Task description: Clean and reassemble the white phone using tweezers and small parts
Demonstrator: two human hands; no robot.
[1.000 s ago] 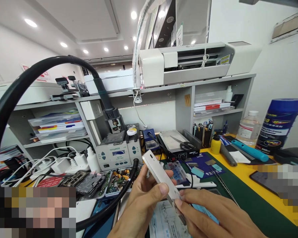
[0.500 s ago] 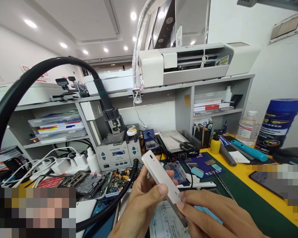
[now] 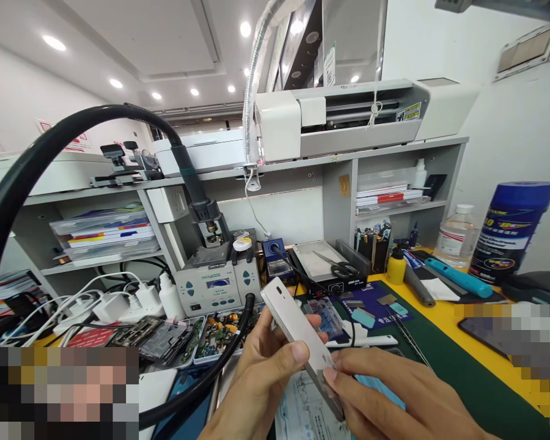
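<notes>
A silver-white smartphone (image 3: 300, 330) is held tilted, its back and one long side towards me, a camera hole near the upper end. My left hand (image 3: 266, 366) is closed around it, thumb across the near edge and fingertips showing on the far side. At the lower part of the phone, my right hand (image 3: 385, 391) is closed with its fingertips pinched together against the long edge. A thin grey piece (image 3: 321, 374) shows at those fingertips along the phone's side; its full shape is hidden. Below the phone lies a printed sheet (image 3: 302, 400), with a light-blue item (image 3: 380, 391) partly under my right hand.
A thick black hose (image 3: 229, 360) curves across the left. Behind are a rework station (image 3: 215, 287), a tray of small parts (image 3: 220, 333) and scissors (image 3: 341, 267) on a black device. Tweezers (image 3: 415, 342), a yellow bottle (image 3: 396, 269) and a blue spray can (image 3: 504, 232) stand or lie right.
The right fingertips have shifted slightly up and left along the phone's edge, and the thin grey piece now shows there. The left hand and phone have barely moved.
</notes>
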